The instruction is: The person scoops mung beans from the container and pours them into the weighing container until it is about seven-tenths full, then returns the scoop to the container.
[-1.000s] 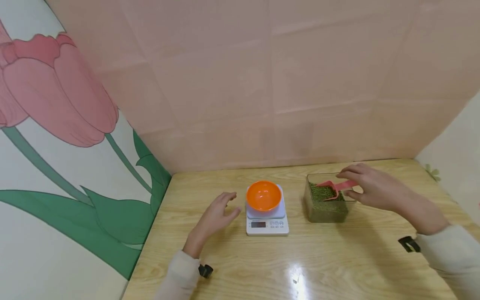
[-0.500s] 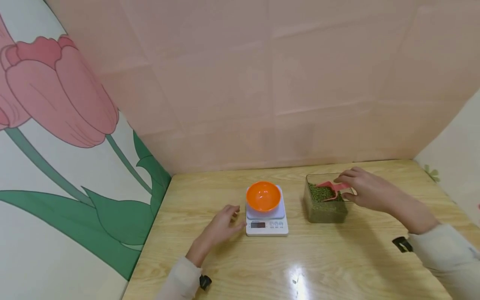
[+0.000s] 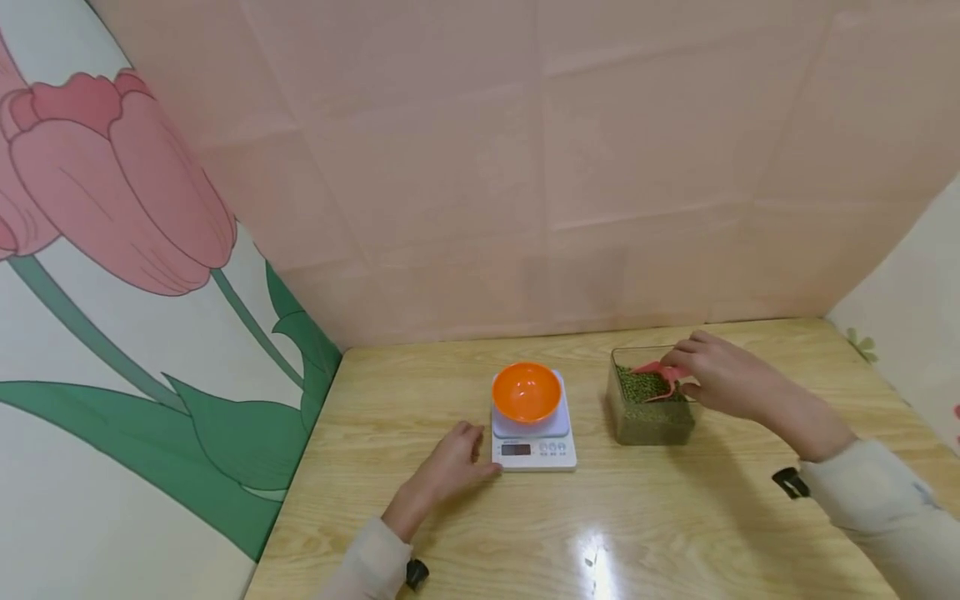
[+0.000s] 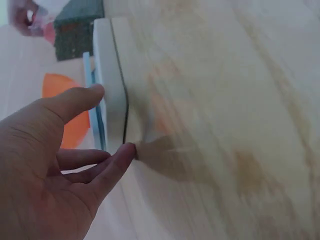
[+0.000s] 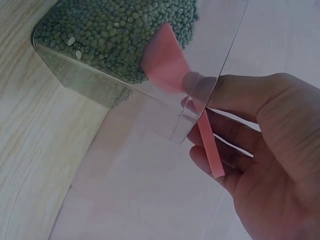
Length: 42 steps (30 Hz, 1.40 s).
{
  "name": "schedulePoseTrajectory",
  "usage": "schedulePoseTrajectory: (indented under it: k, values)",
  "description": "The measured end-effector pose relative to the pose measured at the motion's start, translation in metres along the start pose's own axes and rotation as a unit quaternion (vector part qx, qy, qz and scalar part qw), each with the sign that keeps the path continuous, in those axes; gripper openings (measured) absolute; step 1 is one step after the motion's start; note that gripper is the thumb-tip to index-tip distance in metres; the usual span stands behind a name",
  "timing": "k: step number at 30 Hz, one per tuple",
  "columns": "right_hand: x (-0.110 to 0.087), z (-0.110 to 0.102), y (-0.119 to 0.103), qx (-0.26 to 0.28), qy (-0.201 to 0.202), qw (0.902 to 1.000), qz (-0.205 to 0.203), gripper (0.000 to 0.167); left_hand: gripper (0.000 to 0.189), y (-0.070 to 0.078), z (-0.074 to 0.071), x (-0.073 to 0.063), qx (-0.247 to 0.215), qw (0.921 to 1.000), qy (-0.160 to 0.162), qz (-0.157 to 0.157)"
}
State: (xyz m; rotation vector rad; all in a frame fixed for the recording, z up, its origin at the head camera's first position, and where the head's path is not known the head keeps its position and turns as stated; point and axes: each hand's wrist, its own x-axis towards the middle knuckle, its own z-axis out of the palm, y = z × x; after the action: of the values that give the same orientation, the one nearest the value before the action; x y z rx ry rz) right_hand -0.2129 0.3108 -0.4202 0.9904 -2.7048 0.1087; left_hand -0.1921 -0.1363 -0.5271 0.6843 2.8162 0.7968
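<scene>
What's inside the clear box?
The clear box holds green beans. The head of a pink scoop is in there too; whatever lies beneath it is hidden.

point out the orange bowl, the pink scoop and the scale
Orange bowl (image 3: 527,393), head view: on its inside.
Pink scoop (image 5: 167,62), right wrist view: on its broad end.
Scale (image 3: 536,451), head view: on its white front panel.

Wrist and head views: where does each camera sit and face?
Head: on the head, facing forward and down over the table; left hand, right hand and sleeves show.
Left wrist: on that wrist, facing the scale; both hands show.
Right wrist: on that wrist, facing the scoop and beans; right hand shows.
Head and left wrist share the bowl.
</scene>
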Motion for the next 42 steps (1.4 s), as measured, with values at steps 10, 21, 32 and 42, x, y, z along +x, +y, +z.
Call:
schedulePoseTrajectory:
  k: [10, 21, 32, 42]
  values:
    - [0.002, 0.005, 0.000, -0.011, 0.028, 0.9995, -0.009, 0.043, 0.046, 0.004, 0.008, 0.001, 0.046, 0.9987, 0.018, 0.013]
    - [0.005, 0.010, -0.001, -0.024, 0.021, 0.9995, -0.003, 0.026, 0.037, 0.013, 0.010, 0.002, 0.002, 0.9999, 0.015, -0.007]
    - [0.009, 0.008, -0.002, -0.016, -0.010, 0.9997, 0.017, 0.029, 0.027, 0.016, 0.012, 0.005, -0.033, 0.9992, 0.019, -0.011]
    - [0.005, 0.006, -0.002, -0.010, -0.010, 0.9997, 0.022, 0.026, 0.032, 0.016, 0.013, 0.004, -0.045, 0.9987, 0.011, -0.022]
